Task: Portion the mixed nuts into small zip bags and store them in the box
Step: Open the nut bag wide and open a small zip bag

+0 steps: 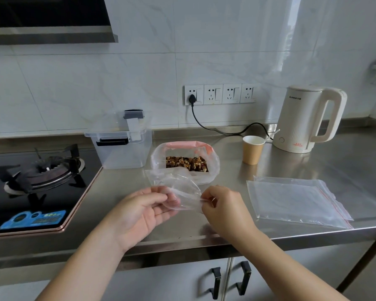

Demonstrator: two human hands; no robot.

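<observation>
I read one brand mark, on the cream kettle (306,118), but its letters are too small to make out; red marks near its base and the blue sticker (33,218) on the gas hob (37,174) are likewise unreadable. The work surface is a steel counter (291,161) against a white marbled wall with four sockets (221,94), one of them occupied by a black plug. My left hand (139,216) and right hand (223,210) each pinch an edge of one small zip bag (180,192), held above the counter's front edge. Just behind it stands one open bag of mixed nuts (186,162); to its left stands one clear box (122,146). One paper cup (252,149) stands beside the kettle. A stack of flat zip bags (295,199) lies at right; I cannot count them.
</observation>
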